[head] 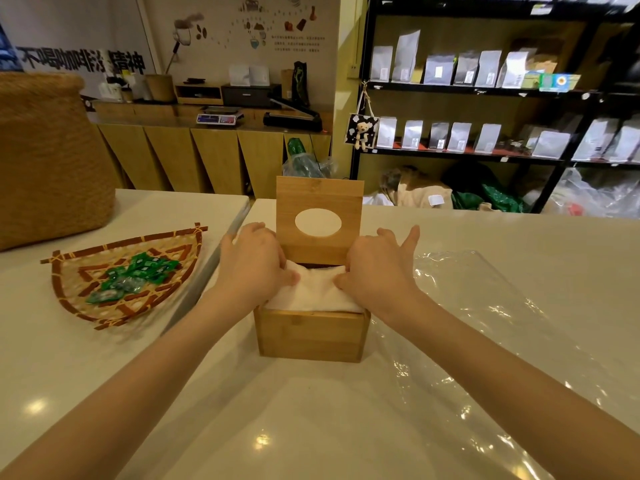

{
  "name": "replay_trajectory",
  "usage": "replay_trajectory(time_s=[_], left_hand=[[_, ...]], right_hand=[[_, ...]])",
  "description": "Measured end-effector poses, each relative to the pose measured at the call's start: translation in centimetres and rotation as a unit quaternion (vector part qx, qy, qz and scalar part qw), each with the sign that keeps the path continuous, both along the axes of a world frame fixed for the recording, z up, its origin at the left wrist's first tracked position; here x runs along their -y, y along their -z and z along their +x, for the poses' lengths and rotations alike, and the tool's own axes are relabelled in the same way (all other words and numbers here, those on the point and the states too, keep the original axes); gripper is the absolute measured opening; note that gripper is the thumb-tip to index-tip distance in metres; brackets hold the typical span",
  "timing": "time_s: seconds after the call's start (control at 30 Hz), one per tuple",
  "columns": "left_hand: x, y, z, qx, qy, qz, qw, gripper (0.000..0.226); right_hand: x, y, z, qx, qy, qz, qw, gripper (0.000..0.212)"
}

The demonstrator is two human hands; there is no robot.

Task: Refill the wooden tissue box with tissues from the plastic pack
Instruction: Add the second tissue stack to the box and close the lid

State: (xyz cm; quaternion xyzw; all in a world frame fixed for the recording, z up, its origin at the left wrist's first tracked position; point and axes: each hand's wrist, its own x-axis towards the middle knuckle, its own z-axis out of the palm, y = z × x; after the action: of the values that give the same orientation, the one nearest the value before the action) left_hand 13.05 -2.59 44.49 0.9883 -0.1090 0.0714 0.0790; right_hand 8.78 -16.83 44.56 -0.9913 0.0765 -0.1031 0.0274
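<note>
The wooden tissue box [311,336] stands in the middle of the white table. Its hinged lid [318,202], with an oval hole, is raised upright at the back. A white stack of tissues [317,292] fills the box and bulges above its rim. My left hand [254,259] presses on the stack's left side, fingers curled onto it. My right hand [375,268] presses on the stack's right side, thumb raised. The clear plastic pack [485,323] lies flat and crumpled on the table to the right of the box.
A woven bamboo tray [69,289] with green wrapped candies [136,277] lies at the left. A large woven basket [48,157] stands at the far left. Behind the table are a wooden counter [214,150] and black shelves [485,88] with pouches.
</note>
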Motion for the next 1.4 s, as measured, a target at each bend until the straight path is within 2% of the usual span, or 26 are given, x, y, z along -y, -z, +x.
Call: replay_trajectory(time_s=[0.07,0.1,0.2,0.27,0.33,0.4,0.6,0.7,0.77,0.83,0.9,1.17,1.4], left_hand=[[0.1,0.0,-0.4,0.049,0.001,0.018,0.999,0.03],[0.2,0.0,-0.6,0.076,-0.001,0.029,0.997,0.033],[0.1,-0.3,-1.2,0.115,0.008,0.03,0.993,0.028],[-0.6,-1.1,-1.4,0.083,0.023,0.008,0.996,0.026],[-1.2,-1.9,-1.6,0.03,0.034,-0.004,0.999,0.031],[-1.3,-2.4,-1.9,0.017,0.041,0.016,0.999,0.033],[-0.9,-2.6,-3.3,0.008,0.063,0.015,0.998,0.021],[-0.9,-2.5,-3.7,-0.053,0.082,0.043,0.994,0.029],[-0.8,-2.2,-3.3,-0.082,0.085,0.084,0.989,0.045],[-0.8,-2.1,-2.8,-0.079,0.081,0.108,0.988,0.054],[-0.8,-2.1,-2.4,-0.083,0.067,0.116,0.988,0.057],[-0.6,-1.5,-0.8,-0.125,0.061,0.185,0.973,0.054],[-0.4,-1.3,-0.3,-0.177,0.072,0.191,0.963,0.048]], right_hand=[[-0.3,0.0,0.0,0.023,0.001,-0.032,0.999,0.036],[-0.4,0.0,-0.1,0.03,0.0,-0.046,0.998,0.036],[0.1,-0.3,-0.3,0.042,-0.017,-0.053,0.998,0.012],[1.0,-1.2,-0.7,0.0,-0.033,0.031,0.999,0.015],[1.7,-2.6,-1.4,-0.094,-0.059,0.157,0.981,0.022],[2.0,-3.6,-1.9,-0.174,-0.09,0.179,0.964,0.034],[2.2,-4.6,-2.0,-0.243,-0.122,0.133,0.953,0.046],[1.8,-4.1,-1.6,-0.27,-0.116,0.097,0.951,0.053],[1.5,-3.6,-1.2,-0.279,-0.115,0.077,0.95,0.047],[1.4,-3.4,-0.8,-0.283,-0.115,0.057,0.95,0.028],[0.9,-3.6,-0.7,-0.285,-0.105,0.031,0.952,0.028],[-0.4,-3.4,-0.2,-0.318,-0.05,-0.045,0.946,0.029],[-0.2,-2.9,0.3,-0.338,-0.045,-0.05,0.939,0.011]])
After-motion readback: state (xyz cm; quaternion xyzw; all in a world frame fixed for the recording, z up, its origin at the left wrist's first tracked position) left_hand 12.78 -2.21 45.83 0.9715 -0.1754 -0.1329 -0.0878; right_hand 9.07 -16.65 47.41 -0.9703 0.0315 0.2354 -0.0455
